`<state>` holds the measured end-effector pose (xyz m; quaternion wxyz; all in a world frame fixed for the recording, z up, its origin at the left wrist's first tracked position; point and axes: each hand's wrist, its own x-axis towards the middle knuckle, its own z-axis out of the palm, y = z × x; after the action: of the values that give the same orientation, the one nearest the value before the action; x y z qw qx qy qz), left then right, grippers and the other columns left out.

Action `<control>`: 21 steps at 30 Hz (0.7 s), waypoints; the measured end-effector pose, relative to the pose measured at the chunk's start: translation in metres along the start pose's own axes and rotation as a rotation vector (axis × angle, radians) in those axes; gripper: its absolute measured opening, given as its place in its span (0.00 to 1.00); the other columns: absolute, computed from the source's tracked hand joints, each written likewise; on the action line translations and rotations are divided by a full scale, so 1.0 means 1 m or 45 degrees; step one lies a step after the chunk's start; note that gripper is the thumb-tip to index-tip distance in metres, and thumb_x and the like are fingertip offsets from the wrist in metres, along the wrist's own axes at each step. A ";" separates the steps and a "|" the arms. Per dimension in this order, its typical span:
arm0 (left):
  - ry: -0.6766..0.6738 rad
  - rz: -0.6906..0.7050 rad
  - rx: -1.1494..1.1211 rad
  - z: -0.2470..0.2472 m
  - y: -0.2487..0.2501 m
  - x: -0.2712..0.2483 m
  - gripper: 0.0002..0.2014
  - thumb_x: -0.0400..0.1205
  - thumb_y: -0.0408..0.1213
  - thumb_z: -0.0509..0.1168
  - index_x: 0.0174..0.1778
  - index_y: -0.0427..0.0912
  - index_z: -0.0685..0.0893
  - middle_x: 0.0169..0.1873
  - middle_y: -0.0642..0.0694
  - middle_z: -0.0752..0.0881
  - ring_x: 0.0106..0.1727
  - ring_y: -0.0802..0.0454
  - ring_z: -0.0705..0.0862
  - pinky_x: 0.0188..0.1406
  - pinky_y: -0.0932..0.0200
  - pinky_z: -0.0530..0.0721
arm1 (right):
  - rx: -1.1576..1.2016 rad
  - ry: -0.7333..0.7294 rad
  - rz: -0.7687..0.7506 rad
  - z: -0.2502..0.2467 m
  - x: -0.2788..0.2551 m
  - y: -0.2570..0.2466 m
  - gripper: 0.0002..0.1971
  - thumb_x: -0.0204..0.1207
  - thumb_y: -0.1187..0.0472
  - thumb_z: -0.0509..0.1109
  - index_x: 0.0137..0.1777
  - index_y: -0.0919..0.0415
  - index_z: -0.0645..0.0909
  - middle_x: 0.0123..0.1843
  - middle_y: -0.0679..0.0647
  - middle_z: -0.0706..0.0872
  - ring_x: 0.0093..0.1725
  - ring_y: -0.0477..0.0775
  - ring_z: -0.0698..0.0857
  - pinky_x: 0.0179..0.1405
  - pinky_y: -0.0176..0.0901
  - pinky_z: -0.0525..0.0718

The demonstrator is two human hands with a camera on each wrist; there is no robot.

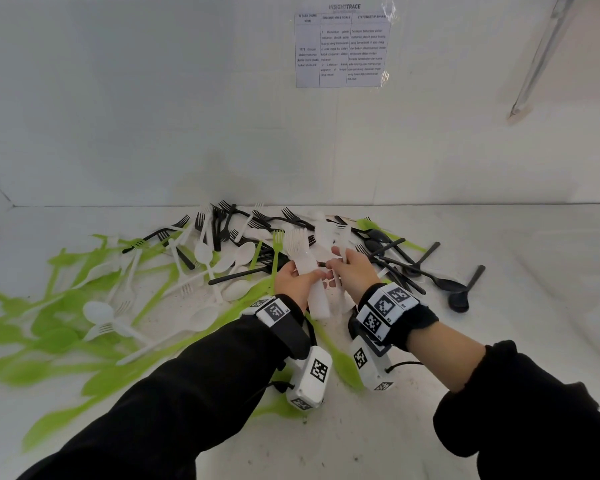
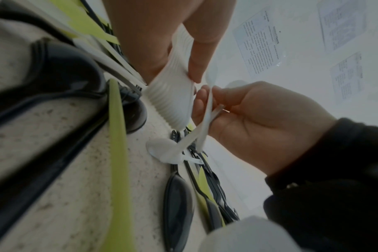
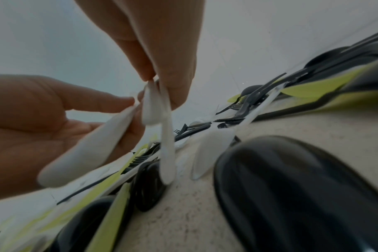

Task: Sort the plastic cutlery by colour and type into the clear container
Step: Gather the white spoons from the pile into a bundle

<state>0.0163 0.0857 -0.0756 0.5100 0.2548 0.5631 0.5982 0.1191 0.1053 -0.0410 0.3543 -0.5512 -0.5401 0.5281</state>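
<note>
Mixed plastic cutlery in green, white and black lies scattered over the white table. My left hand grips a thick stack of white forks, tines pointing away; the left wrist view shows the same stack in the left hand. Right beside it, my right hand pinches a few white cutlery pieces between thumb and fingers. In the right wrist view those pieces hang down from the right hand, almost touching the stack. No clear container is in view.
Green cutlery spreads over the left of the table, with white spoons and forks among it. Black forks lie at the back, black spoons to the right. An instruction sheet hangs on the back wall.
</note>
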 end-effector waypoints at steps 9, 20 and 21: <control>-0.072 0.008 -0.064 0.002 0.000 -0.009 0.19 0.76 0.20 0.67 0.64 0.31 0.79 0.59 0.32 0.85 0.59 0.36 0.84 0.64 0.38 0.80 | -0.239 0.064 -0.014 0.007 -0.001 0.008 0.12 0.82 0.61 0.58 0.52 0.69 0.79 0.49 0.63 0.85 0.51 0.62 0.85 0.55 0.56 0.85; 0.008 0.024 0.089 0.000 -0.001 -0.010 0.12 0.73 0.20 0.69 0.45 0.41 0.84 0.51 0.35 0.87 0.55 0.36 0.86 0.61 0.39 0.82 | -0.132 -0.093 0.052 0.002 -0.011 0.002 0.18 0.81 0.72 0.52 0.34 0.56 0.74 0.31 0.51 0.76 0.30 0.47 0.75 0.28 0.34 0.72; -0.004 0.030 0.085 0.000 -0.003 -0.011 0.12 0.73 0.19 0.69 0.45 0.42 0.84 0.51 0.35 0.87 0.54 0.36 0.86 0.61 0.38 0.82 | -0.141 -0.074 0.031 0.002 -0.010 0.004 0.17 0.81 0.72 0.53 0.37 0.58 0.78 0.35 0.54 0.80 0.32 0.48 0.77 0.29 0.34 0.74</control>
<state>0.0215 0.0753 -0.0750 0.4950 0.2793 0.5788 0.5848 0.1193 0.0940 -0.0435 0.3010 -0.5610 -0.5717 0.5175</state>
